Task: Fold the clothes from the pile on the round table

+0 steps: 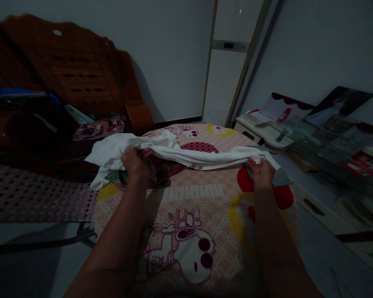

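Out beyond the left hand, a woven-strap seat (43,190), with a carved wooden chair (77,74) behind it! Here's the left hand (135,163), fingers closed on a bunched end of white cloth (205,157). A dark patterned fabric (161,171) lies just right of that wrist. Across the gap runs the white cloth, gathered into a long band between the hands, above the cartoon-dog tablecloth (202,198). And the right hand (261,171) pinches the other end, grey fabric (282,176) just beside it! Farther right of that hand, a glass-topped cabinet (311,138).
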The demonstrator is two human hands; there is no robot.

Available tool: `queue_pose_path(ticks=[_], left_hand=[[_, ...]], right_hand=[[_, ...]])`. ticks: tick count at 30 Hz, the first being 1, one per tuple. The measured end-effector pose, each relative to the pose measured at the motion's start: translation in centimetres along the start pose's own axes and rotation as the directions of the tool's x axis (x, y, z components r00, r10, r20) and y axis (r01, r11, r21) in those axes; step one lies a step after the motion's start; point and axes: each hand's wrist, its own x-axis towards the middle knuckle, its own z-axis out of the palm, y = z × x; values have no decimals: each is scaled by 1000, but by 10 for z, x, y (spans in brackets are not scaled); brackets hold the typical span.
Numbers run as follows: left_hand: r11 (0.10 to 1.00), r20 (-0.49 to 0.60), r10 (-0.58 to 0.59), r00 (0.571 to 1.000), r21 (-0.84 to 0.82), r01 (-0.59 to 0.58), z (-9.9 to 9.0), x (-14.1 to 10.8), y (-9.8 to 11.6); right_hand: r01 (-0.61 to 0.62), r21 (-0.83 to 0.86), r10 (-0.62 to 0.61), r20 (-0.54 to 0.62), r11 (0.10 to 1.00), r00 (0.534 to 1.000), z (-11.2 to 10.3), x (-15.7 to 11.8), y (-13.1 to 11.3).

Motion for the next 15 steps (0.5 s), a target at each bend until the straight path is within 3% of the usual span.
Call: queue_pose_path(ticks=[3,6,10,12,15], left_hand=[[996,178,80,981,31,-87,3,-6,-10],[942,366,115,924,255,-218,3,-15,-24],[690,503,91,860,591,-418,0,-31,-30],[607,602,25,798,625,-490,3,-42,-30],[599,780,-81,621,536,-595,11,-57,-31]], right_hand=[[96,11,-96,213,995,972,6,-8,6],[163,-148,-91,403,976,911,11,-14,18],[182,-390,-19,387,903,922,12,-18,32],[177,-449,48,447,876,893,14,-23,37],[230,-479,131,608,847,783,21,-37,46]])
